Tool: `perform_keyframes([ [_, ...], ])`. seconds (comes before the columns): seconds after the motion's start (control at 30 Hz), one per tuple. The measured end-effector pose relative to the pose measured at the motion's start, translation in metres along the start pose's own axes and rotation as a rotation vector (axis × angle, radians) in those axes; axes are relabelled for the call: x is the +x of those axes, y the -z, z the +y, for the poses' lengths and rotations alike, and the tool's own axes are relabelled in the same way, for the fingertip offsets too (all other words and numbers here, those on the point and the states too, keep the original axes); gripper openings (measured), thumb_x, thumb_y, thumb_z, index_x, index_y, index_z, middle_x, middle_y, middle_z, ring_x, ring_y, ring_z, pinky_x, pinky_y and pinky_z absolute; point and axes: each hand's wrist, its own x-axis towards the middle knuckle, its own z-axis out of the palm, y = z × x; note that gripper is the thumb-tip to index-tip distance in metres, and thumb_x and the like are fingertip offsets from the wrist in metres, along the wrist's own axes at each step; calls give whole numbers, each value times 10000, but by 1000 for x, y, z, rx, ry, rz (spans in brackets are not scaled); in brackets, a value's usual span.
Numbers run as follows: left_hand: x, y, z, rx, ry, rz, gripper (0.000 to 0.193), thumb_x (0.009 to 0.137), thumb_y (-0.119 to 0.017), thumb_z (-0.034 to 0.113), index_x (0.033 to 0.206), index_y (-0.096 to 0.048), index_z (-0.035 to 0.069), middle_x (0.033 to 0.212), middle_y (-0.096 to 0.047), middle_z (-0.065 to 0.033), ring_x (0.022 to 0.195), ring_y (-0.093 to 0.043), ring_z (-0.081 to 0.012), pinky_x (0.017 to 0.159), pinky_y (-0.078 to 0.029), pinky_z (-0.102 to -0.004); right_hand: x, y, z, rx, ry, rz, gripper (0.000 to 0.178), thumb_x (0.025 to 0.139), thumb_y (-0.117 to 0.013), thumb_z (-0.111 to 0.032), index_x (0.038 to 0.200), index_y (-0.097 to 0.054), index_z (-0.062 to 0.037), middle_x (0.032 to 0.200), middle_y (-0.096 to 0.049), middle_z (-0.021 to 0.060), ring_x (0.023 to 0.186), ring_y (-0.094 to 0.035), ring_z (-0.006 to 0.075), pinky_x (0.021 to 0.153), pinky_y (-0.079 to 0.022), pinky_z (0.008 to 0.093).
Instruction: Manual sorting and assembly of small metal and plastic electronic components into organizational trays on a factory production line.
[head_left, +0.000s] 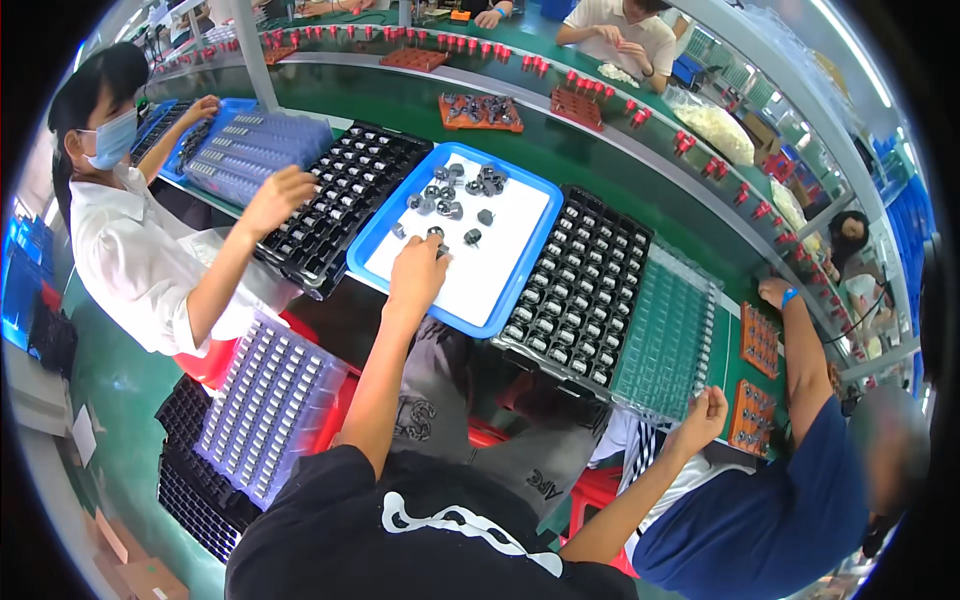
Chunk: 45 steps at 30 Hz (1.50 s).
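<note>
My left hand (418,272) reaches over a blue-rimmed tray (484,328) with a white bottom. Its fingers close on a small dark part (437,232) near the tray's left side. Several similar black-and-grey parts (448,209) lie loose beyond it, mostly toward the far end. Off to the right, my right hand (703,412) is raised by the near right corner of a clear plastic blister tray (658,345). The fingers there are curled together, and whatever they hold is too small to make out.
Black compartment trays (582,275) full of parts flank the blue tray. At left a masked co-worker's hand (283,198) hovers over one. A blue-shirted person's arm (805,350) reaches past orange holders (752,415) at right. Beyond runs a conveyor with red pieces (535,65).
</note>
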Motion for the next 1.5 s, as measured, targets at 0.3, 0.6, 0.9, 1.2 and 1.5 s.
perform_keyframes([
  [0.3,-48,47,66,-1625,208,-498,269,871,-648,133,1097,-550,25,967,-634,-111,806,-636,-142,685,-506,-220,-96,-73,-83,645,-276,-511,201,911,-555,-7,1111,-538,-14,1107,-591,114,951,-589,184,808,-507,303],
  [0.6,-96,34,117,-1823,224,-833,301,943,-577,266,1106,-536,16,902,-619,-78,738,-619,-116,667,-537,-240,-174,-140,-154,569,38,-513,210,887,-558,41,1092,-517,23,1032,-623,157,898,-629,205,750,-545,324],
  [0.9,-112,33,132,-1958,379,-733,223,920,-614,156,1108,-559,50,922,-622,-28,835,-628,-100,708,-539,-240,-180,-131,-141,206,431,-473,214,873,-593,62,1084,-556,57,1112,-611,201,984,-629,222,891,-514,317],
  [1.2,-123,31,130,-1971,323,-726,313,911,-609,103,1206,-516,53,1055,-615,-102,951,-612,-165,823,-508,-305,-174,-114,-147,60,409,-600,320,833,-610,112,1144,-541,86,1126,-606,220,1027,-630,261,916,-513,334],
  [1.5,-129,39,119,-1782,202,-640,392,828,-711,98,1175,-545,20,1095,-614,-140,951,-622,-191,804,-534,-282,-177,-102,-151,370,-90,-580,344,884,-636,-65,1161,-494,80,982,-663,223,833,-674,230,745,-563,315],
])
